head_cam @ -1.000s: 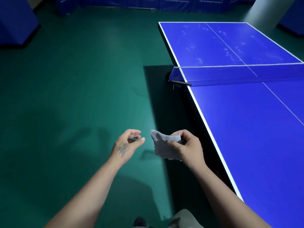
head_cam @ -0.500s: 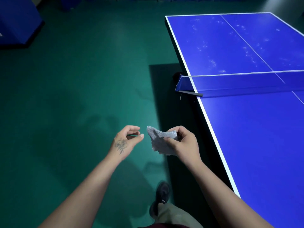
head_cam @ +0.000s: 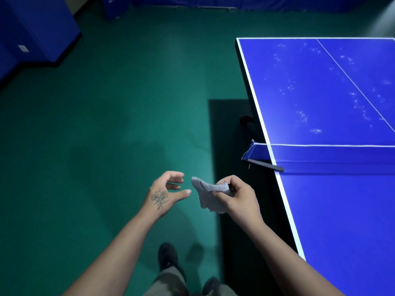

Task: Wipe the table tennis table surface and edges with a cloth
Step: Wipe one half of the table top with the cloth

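Change: the net (head_cam: 333,155) is sitting lower in view than a moment ago.
Left hand (head_cam: 165,194): hovering, fingers loosely curled, holding nothing.
Cloth (head_cam: 208,195): hanging beside it (grey, crumpled).
Right hand (head_cam: 237,197): pinching the cloth, left of the table (head_cam: 342,210).

green floor (head_cam: 106,124), blue barriers (head_cam: 40,28), dark shoes (head_cam: 167,256)

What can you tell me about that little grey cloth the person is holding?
The cloth is small, pale grey and nubbly, like terry or microfibre. It hangs crumpled and partly folded in the air over the green floor, just left of the table tennis table and not touching it. The right hand pinches its right side between thumb and curled fingers. The left hand hovers close to its free corner without touching it.
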Tool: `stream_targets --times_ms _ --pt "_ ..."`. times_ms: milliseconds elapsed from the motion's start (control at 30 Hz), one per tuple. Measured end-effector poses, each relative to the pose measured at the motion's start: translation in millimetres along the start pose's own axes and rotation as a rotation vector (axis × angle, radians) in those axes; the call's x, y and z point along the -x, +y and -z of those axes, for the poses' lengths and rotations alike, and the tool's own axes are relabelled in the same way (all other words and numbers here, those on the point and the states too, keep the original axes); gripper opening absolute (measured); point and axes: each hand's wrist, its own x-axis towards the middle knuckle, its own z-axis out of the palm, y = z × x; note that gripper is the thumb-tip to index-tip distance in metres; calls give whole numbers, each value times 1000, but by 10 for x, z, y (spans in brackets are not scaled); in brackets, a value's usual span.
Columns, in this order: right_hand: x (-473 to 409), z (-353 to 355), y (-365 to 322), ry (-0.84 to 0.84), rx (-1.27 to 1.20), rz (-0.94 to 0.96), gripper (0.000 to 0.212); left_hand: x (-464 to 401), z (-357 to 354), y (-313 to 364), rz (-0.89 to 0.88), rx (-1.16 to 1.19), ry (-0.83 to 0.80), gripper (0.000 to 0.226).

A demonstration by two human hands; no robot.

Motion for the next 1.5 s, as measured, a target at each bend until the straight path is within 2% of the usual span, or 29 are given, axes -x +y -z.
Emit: stream_targets --times_ms 267,533,700,833,1033,1167,1500 --pt "-1206 -416 -409 88 11 0 13 -1426 576 113 -52 64 -28 52" --pt "-2157 -940 -1011 209 8 -28 16 -2682 1225 360 -61 80 -135 56" --pt "-2622 -1111 -1147 278 9 -47 12 -3262 1390 494 -77 79 -194 55" --pt "-2997 -1212 -1251 331 6 -62 13 -3684 1463 532 -68 60 -260 44" --pt "-3650 -1296 -1352 321 23 -74 16 -4339 1558 665 -66 43 -274 44" --pt "-4176 -1332 -1413 323 12 -68 15 -4834 1602 794 -72 37 -268 54" --pt "-5570 -1216 -1556 283 -15 -110 15 -6273 1537 1157 -60 8 -288 59"
